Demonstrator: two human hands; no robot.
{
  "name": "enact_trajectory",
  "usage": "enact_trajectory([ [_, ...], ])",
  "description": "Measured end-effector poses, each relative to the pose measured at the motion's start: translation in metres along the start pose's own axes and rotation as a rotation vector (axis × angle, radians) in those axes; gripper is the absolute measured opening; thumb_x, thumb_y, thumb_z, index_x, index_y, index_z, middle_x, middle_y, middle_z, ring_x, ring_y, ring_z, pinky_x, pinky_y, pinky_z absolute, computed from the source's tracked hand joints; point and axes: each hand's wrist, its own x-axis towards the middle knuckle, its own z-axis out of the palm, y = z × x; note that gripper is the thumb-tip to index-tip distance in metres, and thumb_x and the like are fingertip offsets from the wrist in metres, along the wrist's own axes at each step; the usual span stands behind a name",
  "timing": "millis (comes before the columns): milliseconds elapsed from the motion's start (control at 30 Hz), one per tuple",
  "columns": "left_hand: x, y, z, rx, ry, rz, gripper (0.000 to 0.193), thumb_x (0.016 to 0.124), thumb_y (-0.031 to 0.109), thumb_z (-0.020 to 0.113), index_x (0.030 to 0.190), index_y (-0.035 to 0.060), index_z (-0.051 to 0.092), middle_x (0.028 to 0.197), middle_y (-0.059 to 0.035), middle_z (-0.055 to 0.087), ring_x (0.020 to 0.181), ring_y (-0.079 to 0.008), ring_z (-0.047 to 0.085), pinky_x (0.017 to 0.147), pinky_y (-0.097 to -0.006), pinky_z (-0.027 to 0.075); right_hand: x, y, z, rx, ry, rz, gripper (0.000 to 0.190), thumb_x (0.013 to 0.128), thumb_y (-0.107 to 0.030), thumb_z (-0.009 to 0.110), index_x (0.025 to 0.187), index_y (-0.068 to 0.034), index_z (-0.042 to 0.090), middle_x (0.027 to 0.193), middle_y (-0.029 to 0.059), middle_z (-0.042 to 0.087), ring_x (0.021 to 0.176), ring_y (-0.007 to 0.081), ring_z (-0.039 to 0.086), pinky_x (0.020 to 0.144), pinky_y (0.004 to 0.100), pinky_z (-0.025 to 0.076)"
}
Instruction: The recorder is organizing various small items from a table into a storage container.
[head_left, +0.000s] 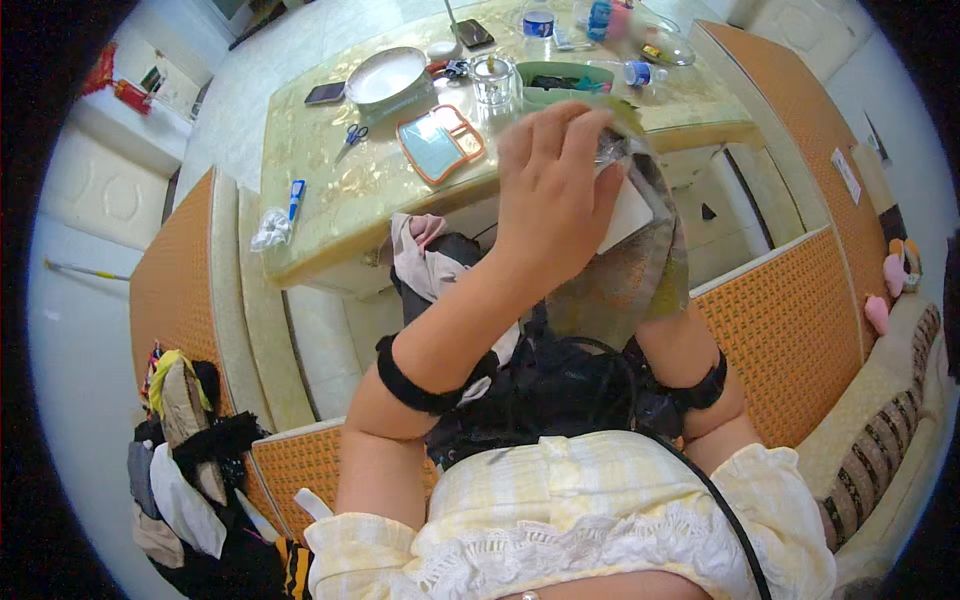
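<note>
My left hand (555, 180) is raised in front of me, with its fingers curled over the top of a partly see-through grey-green plastic bag (637, 277). Beside the thumb, a flat white piece (628, 214) shows at the bag; whether it is inside cannot be told. My right forearm reaches up behind the bag, which hides the right hand. Below, on my lap, lies a black fabric bag or garment (555, 382). A pale and pink cloth (424, 255) hangs between my lap and the table.
The covered table (360, 180) holds an orange-rimmed tray (441, 142), scissors (352, 139), a white bowl (386, 77), a glass jar (493, 79), a green bin (566, 79), phones and a blue tube (297, 199). Piled clothes (187, 450) lie at left. Woven seat mats (780, 322) flank me.
</note>
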Motion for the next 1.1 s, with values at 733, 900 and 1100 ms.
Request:
enact_trajectory([
  [733,-0.051,-0.097,0.026,-0.726,0.261,-0.458,0.035,0.081,0.036,0.044,0.097,0.0064,0.052,0.091,-0.0077,0.053,0.085,-0.0222,0.051,0.074,-0.0344,0.043,0.01,0.0,0.034,-0.228,0.062,0.168,0.041,0.088,-0.038,0.035,0.11,-0.005,0.049,0.104,0.0096,0.055,0.093,0.0248,0.053,0.082,0.0374,0.043],
  [900,-0.087,-0.117,-0.022,-2.105,0.556,-0.984,0.057,0.083,0.051,0.032,0.102,0.0001,0.049,0.079,-0.0107,0.054,0.073,-0.0253,0.051,0.063,-0.036,0.049,0.016,-0.039,0.003,-0.887,0.01,-0.222,0.035,0.087,-0.028,0.041,0.108,-0.001,0.05,0.107,0.0154,0.053,0.097,0.0258,0.052,0.085,0.0362,0.041],
  [1100,-0.171,-0.155,-0.057,-2.138,0.629,-0.749,0.054,0.082,0.052,0.033,0.1,0.0046,0.052,0.093,-0.0123,0.057,0.084,-0.0298,0.056,0.076,-0.0436,0.046,0.043,-0.018,-0.005,-2.825,-0.38,-0.452,0.026,0.077,-0.025,0.049,0.089,-0.002,0.053,0.086,0.0181,0.057,0.08,0.0329,0.055,0.076,0.038,0.043],
])
